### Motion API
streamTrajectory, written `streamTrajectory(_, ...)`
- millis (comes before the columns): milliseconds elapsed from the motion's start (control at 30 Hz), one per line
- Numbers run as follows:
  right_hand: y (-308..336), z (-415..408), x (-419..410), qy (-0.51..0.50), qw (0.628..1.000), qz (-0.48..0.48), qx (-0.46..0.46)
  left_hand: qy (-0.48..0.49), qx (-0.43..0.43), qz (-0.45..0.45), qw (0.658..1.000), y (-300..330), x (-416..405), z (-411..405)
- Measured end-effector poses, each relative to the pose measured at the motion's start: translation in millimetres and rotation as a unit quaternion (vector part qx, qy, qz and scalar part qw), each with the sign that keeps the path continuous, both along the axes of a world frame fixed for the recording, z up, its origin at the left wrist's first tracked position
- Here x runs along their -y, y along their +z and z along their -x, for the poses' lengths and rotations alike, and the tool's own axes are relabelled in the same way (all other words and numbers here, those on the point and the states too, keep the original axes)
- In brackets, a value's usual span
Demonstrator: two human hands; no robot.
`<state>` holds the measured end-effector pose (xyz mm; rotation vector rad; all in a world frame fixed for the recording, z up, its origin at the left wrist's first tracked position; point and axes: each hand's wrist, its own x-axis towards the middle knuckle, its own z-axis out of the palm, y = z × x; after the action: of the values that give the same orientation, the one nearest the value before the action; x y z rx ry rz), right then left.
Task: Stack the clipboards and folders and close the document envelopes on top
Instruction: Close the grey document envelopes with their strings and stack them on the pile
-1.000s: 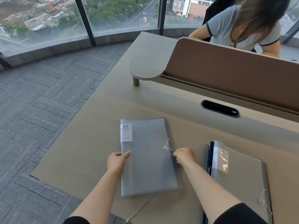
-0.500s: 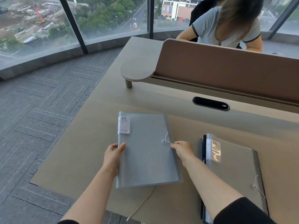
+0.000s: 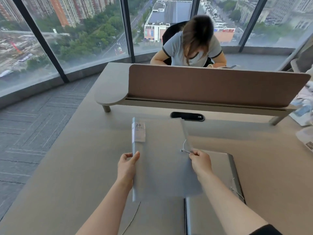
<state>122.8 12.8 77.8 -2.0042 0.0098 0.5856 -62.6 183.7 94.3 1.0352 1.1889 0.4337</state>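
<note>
Left hand point(image 3: 127, 167) gripping grey folder point(image 3: 162, 160) at 9 o'clock edge, right hand point(image 3: 200, 162) pinching its string point(image 3: 186, 150) at 3 o'clock.

Document folder point(image 3: 160, 160) over desk point(image 3: 67, 167), between left hand point(image 3: 127, 167) at its left edge and right hand point(image 3: 200, 162) at its right edge. Folder stack point(image 3: 225, 168) on desk, right of it, partly beneath. Cable slot point(image 3: 187, 116) behind folder; divider panel point(image 3: 211, 85) further back; seated person point(image 3: 191, 46) beyond panel.
</note>
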Motion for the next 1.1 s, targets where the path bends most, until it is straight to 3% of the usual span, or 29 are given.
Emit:
streamTrajectory(667, -35, -45, 187, -0.140, 0.989, 0.039, -0.040, -0.160, -0.045, 0.024, 0.986, -14, 150, -77)
streamTrajectory(867, -40, -41, 208, -0.116, 0.989, 0.074, -0.047, -0.176, -0.082, -0.006, 0.981, -21, 169, -73)
streamTrajectory(1100, -48, -34, 220, -0.012, 0.988, 0.147, -0.041, -0.182, -0.160, -0.084, 0.967, -27, 181, -66)
